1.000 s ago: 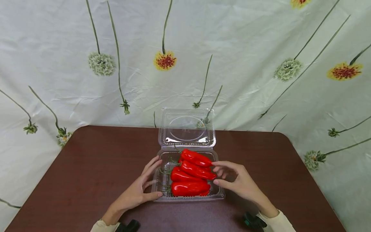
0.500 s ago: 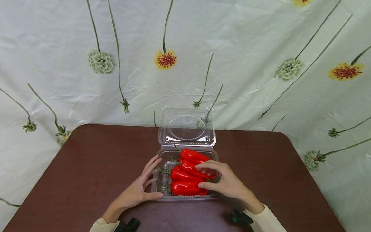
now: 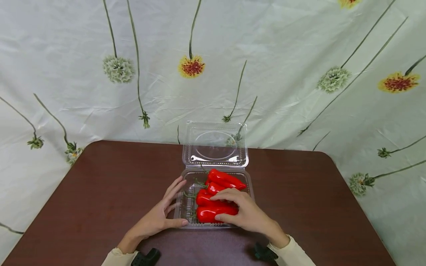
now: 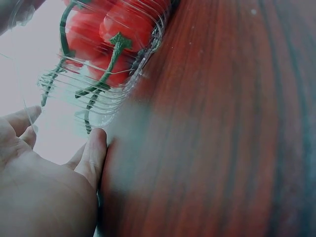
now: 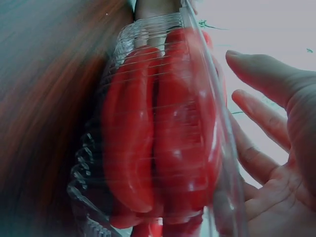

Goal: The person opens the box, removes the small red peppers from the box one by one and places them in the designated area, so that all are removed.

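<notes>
A clear plastic clamshell box (image 3: pixel 185 223) stands open on the table, its lid (image 3: pixel 214 161) tipped back behind it. Several glossy red peppers (image 3: pixel 210 213) with thin green stems lie crosswise inside, stems to the left. My left hand (image 3: pixel 159 217) rests at the box's left side, fingers along the wall and thumb at the front corner. Over the right part of the peppers is my right hand (image 3: pixel 247 213), its thumb and fingers spread apart. Whether its fingertips touch the front peppers I cannot tell. In the right wrist view, peppers (image 5: pixel 182 133) show through the box's wall.
The dark brown wooden table (image 3: pixel 133 173) extends to both sides of the box. A white cloth (image 3: pixel 276 51) printed with flowers hangs behind it. A black wrist device (image 3: pixel 146 257) sits at the left cuff, another (image 3: pixel 265 252) at the right.
My right hand has moved left and slightly toward me, from the box's right edge to over the front peppers. My left hand and the box have stayed in place.
</notes>
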A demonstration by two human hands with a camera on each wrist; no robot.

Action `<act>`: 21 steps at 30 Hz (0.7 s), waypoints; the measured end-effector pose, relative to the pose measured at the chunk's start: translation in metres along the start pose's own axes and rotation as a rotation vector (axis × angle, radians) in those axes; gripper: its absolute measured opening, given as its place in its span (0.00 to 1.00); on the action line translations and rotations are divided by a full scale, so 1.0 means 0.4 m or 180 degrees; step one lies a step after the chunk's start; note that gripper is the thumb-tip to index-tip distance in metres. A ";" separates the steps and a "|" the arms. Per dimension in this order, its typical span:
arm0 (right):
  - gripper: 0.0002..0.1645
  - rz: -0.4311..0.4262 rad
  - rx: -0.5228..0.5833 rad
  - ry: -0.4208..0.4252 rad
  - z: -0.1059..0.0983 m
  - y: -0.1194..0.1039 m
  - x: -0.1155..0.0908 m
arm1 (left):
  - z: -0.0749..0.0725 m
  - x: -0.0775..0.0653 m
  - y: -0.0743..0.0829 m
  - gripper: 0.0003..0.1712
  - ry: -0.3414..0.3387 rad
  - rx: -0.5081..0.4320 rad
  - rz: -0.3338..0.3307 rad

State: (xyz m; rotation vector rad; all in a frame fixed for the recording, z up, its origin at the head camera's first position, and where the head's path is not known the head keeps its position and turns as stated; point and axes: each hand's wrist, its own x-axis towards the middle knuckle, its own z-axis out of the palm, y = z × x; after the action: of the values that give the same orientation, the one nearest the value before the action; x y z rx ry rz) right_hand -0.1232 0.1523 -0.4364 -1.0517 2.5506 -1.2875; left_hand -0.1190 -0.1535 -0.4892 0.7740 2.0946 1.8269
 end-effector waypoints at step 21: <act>0.23 0.0011 -0.0433 -0.0112 0.021 0.002 -0.008 | 0.001 0.002 0.002 0.60 0.0001 -0.0010 0.0056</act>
State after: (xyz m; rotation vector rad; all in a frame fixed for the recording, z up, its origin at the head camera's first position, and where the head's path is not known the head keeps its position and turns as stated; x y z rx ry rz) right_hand -0.1178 0.1490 -0.4430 -1.0827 2.6440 -1.0979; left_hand -0.1195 -0.1527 -0.4885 0.7937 2.0910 1.8392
